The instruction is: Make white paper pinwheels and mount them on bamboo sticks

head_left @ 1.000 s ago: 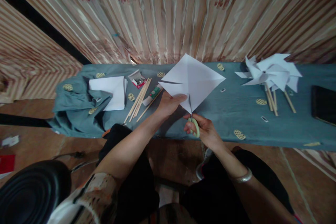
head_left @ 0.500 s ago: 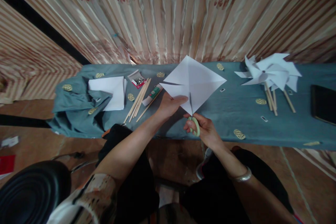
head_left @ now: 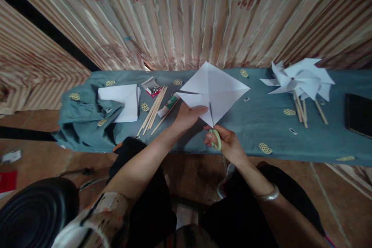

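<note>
A square sheet of white paper [head_left: 222, 89] is held cornerwise over the table, with a crease running down it and a slit cut in from its left corner. My left hand [head_left: 188, 116] grips its lower left part, thumb on top. My right hand [head_left: 228, 141] holds scissors with pale green handles [head_left: 216, 140] at the bottom corner. The scissors' dark blades lie along the crease there, in the paper.
Left on the teal cloth [head_left: 186, 145] are folded white paper [head_left: 129, 104], wooden sticks [head_left: 152, 112], a glue stick [head_left: 169, 104] and a small box of metal pins [head_left: 151, 87]. Paper pinwheels [head_left: 302, 79] on sticks and a dark flat object [head_left: 359, 114] lie right.
Almost nothing differs. Both hands, the paper and the scissors stay in nearly the same place, with only a very slight shift of the view.
</note>
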### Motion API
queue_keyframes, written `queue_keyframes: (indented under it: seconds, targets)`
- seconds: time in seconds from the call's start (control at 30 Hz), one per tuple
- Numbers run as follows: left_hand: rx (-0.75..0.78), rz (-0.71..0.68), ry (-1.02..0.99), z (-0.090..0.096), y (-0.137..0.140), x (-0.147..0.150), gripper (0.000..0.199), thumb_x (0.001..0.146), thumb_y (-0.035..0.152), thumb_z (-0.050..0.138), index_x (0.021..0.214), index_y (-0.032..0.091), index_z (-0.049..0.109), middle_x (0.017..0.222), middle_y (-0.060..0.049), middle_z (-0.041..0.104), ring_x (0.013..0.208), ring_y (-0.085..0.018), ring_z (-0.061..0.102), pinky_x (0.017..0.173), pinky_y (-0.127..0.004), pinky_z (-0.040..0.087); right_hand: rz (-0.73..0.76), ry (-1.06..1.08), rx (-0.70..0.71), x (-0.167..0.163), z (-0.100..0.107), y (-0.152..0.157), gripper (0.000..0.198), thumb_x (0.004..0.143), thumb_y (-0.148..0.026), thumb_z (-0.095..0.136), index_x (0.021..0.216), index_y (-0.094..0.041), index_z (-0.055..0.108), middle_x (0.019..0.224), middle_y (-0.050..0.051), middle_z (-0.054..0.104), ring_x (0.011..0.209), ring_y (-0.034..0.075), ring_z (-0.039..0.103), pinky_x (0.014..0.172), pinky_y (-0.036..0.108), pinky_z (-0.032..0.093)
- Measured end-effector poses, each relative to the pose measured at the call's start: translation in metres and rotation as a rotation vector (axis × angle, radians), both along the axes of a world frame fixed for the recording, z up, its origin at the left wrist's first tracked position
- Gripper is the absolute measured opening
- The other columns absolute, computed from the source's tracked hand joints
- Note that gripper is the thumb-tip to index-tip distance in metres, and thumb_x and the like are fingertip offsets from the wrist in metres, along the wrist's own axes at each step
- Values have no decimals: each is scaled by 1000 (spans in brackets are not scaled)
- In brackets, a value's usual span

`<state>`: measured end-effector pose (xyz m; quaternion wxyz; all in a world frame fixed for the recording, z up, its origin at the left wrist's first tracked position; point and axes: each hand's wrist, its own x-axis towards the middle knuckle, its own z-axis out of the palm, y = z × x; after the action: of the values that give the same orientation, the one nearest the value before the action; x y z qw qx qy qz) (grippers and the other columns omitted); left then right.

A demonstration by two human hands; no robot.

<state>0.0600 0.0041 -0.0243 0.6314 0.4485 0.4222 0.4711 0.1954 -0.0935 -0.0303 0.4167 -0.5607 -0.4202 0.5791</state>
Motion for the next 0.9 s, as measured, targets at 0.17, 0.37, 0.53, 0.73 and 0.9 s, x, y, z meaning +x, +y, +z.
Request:
queue_keyframes:
  seconds: [0.17, 0.37, 0.53, 0.73, 0.9]
  targets:
    - [4, -17, -5, 0, -2, 1, 18, 59, 20, 77, 71, 17, 63, 64, 1, 64, 60, -16, 59, 60, -28, 48, 7, -6, 23, 2, 1, 1, 48, 65, -59, 79, 86, -19, 66, 61, 1, 67, 53, 14, 59, 52, 26, 48]
    - [-3, -41, 54, -1, -4, 0, 14, 63, 19, 76, 71, 17, 65, 66, -1, 66, 67, -20, 63, 64, -31, 50, 7, -15, 44, 1, 3, 1, 46, 68, -60, 78, 84, -18, 66, 61, 1, 67, 54, 13, 60, 51, 25, 46]
    - [-13, -33, 65, -3, -4, 0, 12, 64, 21, 77, 69, 18, 67, 67, -2, 67, 66, -20, 63, 62, -32, 51, -2, -30, 38, 0, 2, 1, 49, 68, -64, 76, 85, -18, 68, 61, 2, 68, 54, 14, 60, 50, 26, 47]
    - [-7, -27, 71, -1, -5, 0, 12, 63, 20, 77, 69, 18, 66, 67, -2, 67, 65, -19, 62, 61, -31, 51, -24, 7, 26, 0, -2, 1, 49, 66, -62, 78, 86, -18, 68, 60, 1, 68, 51, 13, 59, 49, 25, 46]
    - [-23, -65, 79, 3, -8, 0, 12, 65, 18, 76, 64, 17, 65, 62, -2, 65, 61, -19, 61, 60, -32, 49, -5, -5, 38, 2, 0, 1, 48, 68, -62, 77, 82, -18, 67, 61, 3, 69, 56, 15, 62, 49, 25, 46]
